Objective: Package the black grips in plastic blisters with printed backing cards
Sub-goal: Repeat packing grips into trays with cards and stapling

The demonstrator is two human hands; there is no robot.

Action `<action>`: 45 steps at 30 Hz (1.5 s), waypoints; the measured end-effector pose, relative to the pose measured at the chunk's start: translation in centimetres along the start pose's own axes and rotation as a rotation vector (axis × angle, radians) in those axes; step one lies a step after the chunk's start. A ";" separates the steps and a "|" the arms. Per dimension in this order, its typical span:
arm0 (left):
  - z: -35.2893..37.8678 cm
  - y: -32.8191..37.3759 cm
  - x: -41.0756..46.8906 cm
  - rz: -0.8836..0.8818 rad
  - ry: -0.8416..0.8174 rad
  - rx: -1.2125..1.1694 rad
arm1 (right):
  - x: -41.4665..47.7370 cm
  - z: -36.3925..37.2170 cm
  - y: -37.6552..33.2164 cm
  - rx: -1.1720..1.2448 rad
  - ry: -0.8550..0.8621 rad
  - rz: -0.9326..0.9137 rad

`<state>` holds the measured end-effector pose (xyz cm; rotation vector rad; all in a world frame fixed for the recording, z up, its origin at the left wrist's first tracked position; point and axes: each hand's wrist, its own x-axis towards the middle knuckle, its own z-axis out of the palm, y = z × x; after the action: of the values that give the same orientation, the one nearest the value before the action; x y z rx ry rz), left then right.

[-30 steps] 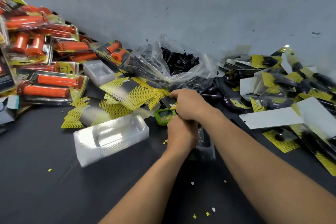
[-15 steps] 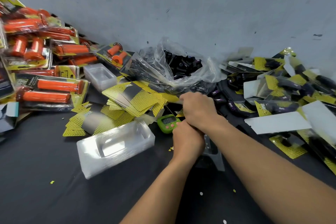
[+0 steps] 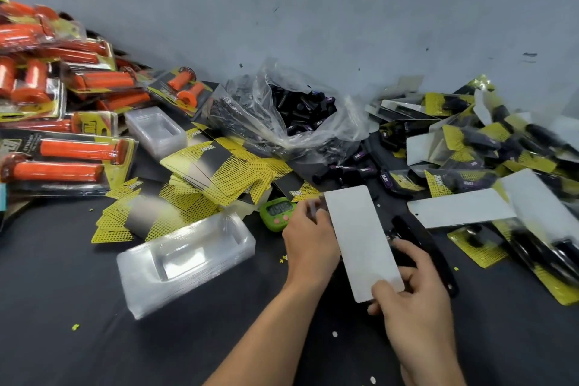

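Hands parted | left hand (image 3: 310, 241) grips card (image 3: 360, 238) edge | right hand (image 3: 416, 304) pinches bottom

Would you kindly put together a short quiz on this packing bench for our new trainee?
1. True or false: the left hand and right hand hold the card blank white side up.
2. What sits beside the left hand? A green timer; B scissors; C tape roll.
3. Fill in: the loose black grips sit in a clear plastic ____.
Key: 1 true; 2 A; 3 bag.
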<state>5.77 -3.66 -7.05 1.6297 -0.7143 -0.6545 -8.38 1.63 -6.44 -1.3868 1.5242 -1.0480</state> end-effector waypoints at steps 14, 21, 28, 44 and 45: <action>-0.3 0.0 0.1 0.012 -0.021 -0.029 | 1.4 -0.7 -0.2 0.038 -0.163 0.124; -0.1 -0.3 0.8 -0.056 0.066 -0.115 | 3.8 -2.0 0.2 0.029 -0.430 0.142; -0.2 -0.1 1.1 -0.088 0.023 -0.181 | 3.3 -3.6 -0.7 0.146 -0.912 0.236; 0.6 -1.2 2.0 0.067 -0.015 -0.135 | 5.1 -0.4 -1.3 -0.143 -0.706 0.102; 0.5 -1.2 2.1 0.069 0.006 -0.134 | 5.4 -0.1 -1.4 -0.162 -0.689 0.066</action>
<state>6.84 -5.39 -8.36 1.4770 -0.7041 -0.6342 -8.42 -3.79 -5.22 -1.5779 1.1361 -0.3382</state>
